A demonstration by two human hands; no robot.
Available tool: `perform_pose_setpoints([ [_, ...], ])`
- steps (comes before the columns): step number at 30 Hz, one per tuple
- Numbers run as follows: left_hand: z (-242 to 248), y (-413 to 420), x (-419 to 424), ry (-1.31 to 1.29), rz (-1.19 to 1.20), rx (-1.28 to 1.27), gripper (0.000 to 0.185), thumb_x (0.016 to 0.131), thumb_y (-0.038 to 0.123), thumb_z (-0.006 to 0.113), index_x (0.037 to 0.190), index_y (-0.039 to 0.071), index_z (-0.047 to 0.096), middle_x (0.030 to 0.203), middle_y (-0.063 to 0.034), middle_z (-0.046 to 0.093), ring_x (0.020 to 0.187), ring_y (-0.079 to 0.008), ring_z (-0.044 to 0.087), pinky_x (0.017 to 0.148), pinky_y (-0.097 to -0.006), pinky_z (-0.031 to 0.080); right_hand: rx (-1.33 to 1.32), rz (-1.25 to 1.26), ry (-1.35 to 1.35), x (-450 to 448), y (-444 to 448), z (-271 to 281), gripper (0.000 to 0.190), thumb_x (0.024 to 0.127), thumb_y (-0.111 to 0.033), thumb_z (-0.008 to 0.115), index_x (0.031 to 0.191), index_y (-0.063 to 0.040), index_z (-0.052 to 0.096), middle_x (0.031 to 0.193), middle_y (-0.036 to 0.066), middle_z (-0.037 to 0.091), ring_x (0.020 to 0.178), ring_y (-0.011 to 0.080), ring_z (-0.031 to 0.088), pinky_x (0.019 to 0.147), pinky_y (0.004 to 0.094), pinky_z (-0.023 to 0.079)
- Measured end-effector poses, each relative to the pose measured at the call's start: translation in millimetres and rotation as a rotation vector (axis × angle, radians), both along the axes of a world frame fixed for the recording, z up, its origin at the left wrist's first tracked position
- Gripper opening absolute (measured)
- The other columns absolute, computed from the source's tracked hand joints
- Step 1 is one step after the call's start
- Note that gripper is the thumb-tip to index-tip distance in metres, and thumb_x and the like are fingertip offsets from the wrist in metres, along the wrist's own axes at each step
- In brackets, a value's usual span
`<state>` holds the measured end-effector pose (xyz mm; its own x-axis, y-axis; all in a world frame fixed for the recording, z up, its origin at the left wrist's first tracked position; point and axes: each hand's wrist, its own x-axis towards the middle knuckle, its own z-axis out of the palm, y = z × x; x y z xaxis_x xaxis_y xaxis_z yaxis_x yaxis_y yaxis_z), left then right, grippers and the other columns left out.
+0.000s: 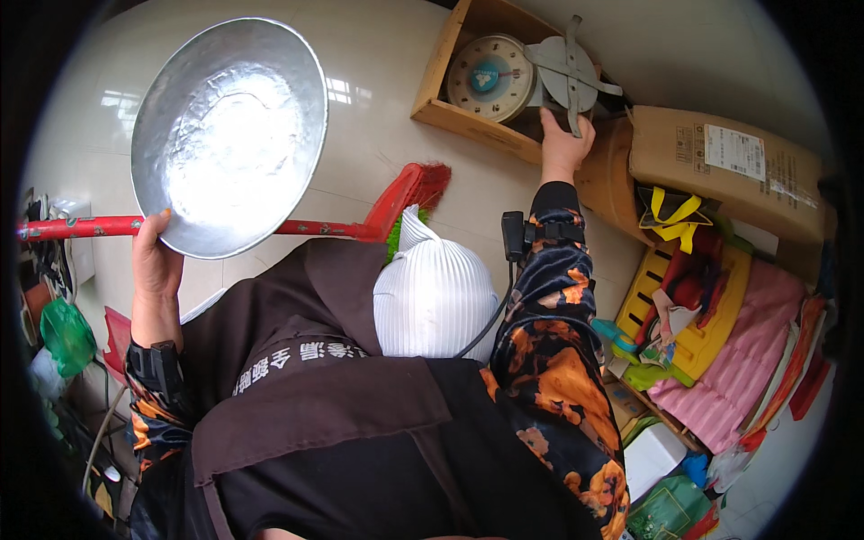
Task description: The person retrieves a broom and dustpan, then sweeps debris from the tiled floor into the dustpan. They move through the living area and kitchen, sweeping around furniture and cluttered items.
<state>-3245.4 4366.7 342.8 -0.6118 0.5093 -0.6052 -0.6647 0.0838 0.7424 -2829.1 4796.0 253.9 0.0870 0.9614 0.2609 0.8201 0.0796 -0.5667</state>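
My left hand grips the rim of a round, dented aluminium basin, thumb on the inner side. The basin is tilted, its shiny inside facing up towards me, and nothing lies in it. My right hand reaches forward and holds a dial spring scale near its top support. That support is a metal disc with a cross-shaped bracket. The scale lies on its back or leans inside an open wooden box, dial facing up. My fingers partly hide behind the bracket.
A red-handled broom lies across the tiled floor, partly behind the basin. At right are a cardboard carton, a yellow plastic piece and pink padded cloth. White pleated cloth is before me. A green plastic bag is at left.
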Motion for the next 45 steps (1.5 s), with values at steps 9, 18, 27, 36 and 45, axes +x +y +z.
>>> perform_pose_setpoints([
  [9,2,-1,2,0.018,0.007,0.007,0.049,0.083,0.013,0.056,0.125,-0.01,0.042,0.122,-0.0122,0.054,0.114,-0.0213,0.051,0.102,-0.036,0.036,0.025,0.328,-0.096,-2,30,-9,0.082,0.054,-0.039,0.085,0.118,0.001,0.053,0.123,0.023,0.05,0.109,0.0369,0.05,0.096,0.0408,0.041],
  [18,2,0,1,0.012,-0.01,0.019,0.049,0.083,0.013,0.056,0.125,-0.01,0.043,0.123,-0.012,0.053,0.114,-0.022,0.051,0.102,-0.0361,0.036,-0.084,-0.007,-0.155,-40,4,1,0.084,0.062,-0.052,0.077,0.125,-0.002,0.051,0.118,0.021,0.055,0.111,0.0421,0.044,0.098,0.046,0.037],
  [27,1,1,1,0.053,-0.03,0.026,0.05,0.082,0.012,0.056,0.124,-0.01,0.042,0.122,-0.0133,0.053,0.114,-0.0232,0.051,0.102,-0.0359,0.036,-0.026,0.063,-0.053,-40,1,-1,0.075,0.064,-0.039,0.078,0.118,0.006,0.052,0.113,0.028,0.053,0.113,0.0435,0.045,0.098,0.0468,0.038],
  [36,10,10,8,0.065,-0.007,0.047,0.037,0.083,0.015,0.061,0.113,-0.006,0.054,0.106,-0.0081,0.062,0.102,-0.0178,0.056,0.094,-0.034,0.041,-0.306,0.319,-0.116,-37,-85,61,0.034,0.079,-0.024,0.067,0.102,0.001,0.062,0.094,0.015,0.066,0.085,0.0251,0.064,0.076,0.0364,0.051],
  [45,30,28,18,0.122,-0.082,0.063,0.044,0.088,0.027,0.06,0.119,-0.003,0.051,0.107,-0.0094,0.062,0.1,-0.0179,0.058,0.092,-0.0343,0.043,0.386,1.716,-0.14,-188,-149,163,0.03,0.072,-0.011,0.069,0.101,-0.011,0.062,0.103,0.005,0.063,0.108,0.0228,0.056,0.103,0.0431,0.037],
])
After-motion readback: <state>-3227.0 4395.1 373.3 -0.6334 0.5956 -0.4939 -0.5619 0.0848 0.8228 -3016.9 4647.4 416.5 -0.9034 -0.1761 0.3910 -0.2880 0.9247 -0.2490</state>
